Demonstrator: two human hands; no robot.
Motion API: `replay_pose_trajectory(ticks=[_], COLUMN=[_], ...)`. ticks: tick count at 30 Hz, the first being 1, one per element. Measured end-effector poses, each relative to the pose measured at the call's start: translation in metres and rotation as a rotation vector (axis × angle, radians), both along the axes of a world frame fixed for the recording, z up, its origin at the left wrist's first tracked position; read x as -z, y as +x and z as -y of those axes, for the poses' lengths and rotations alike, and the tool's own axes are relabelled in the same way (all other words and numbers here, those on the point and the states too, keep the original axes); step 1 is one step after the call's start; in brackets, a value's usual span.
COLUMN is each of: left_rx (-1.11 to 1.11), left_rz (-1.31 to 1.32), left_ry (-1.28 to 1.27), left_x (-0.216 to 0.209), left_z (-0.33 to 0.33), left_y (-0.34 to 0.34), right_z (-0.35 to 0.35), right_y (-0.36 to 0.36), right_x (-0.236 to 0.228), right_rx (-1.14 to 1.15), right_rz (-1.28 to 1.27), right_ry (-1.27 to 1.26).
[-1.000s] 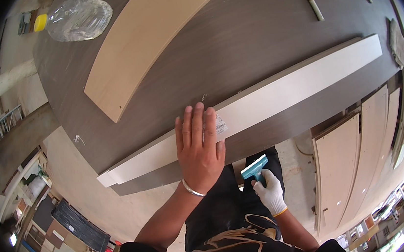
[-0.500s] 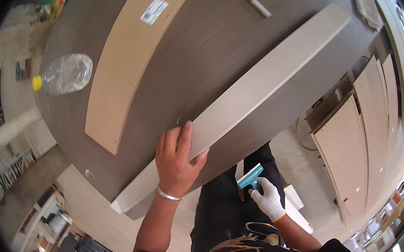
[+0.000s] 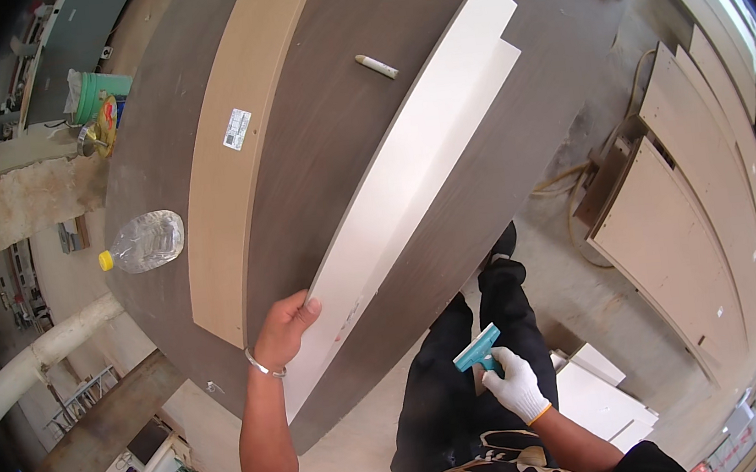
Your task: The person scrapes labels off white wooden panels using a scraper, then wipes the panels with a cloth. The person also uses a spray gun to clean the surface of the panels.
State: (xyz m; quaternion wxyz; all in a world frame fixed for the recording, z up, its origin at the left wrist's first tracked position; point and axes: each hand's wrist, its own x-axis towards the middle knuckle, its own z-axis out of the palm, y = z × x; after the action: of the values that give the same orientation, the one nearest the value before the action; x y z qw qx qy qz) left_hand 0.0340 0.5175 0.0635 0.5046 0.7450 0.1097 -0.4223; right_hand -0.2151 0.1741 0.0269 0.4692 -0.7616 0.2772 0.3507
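the tan board (image 3: 223, 215) bears a white label (image 3: 237, 129), its print unreadable.

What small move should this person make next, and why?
Probably bring the teal scraper over to the small marks on the white board. The bare left hand grips the board near its closer end, which should steady it, while the gloved right hand holds the scraper apart from it.

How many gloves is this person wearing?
1: a white glove on the right hand, which holds the teal scraper. The left hand, gripping the white piece near its lower end, is gloveless. Both hands show, so no worn glove is hidden.
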Motion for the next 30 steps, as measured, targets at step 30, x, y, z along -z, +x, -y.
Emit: replay_pose_trajectory(ticks=[30], left_rx=[0.309], left_rz=[0.847], left_ry=[0.789], left_x=[-0.006], left_z=[0.064], left_y=[-0.074], right_z=[-0.004], right_y=[0.014], right_x=[-0.004], right_rx=[-0.008], right_rz=[-0.025], right_ry=[0.071])
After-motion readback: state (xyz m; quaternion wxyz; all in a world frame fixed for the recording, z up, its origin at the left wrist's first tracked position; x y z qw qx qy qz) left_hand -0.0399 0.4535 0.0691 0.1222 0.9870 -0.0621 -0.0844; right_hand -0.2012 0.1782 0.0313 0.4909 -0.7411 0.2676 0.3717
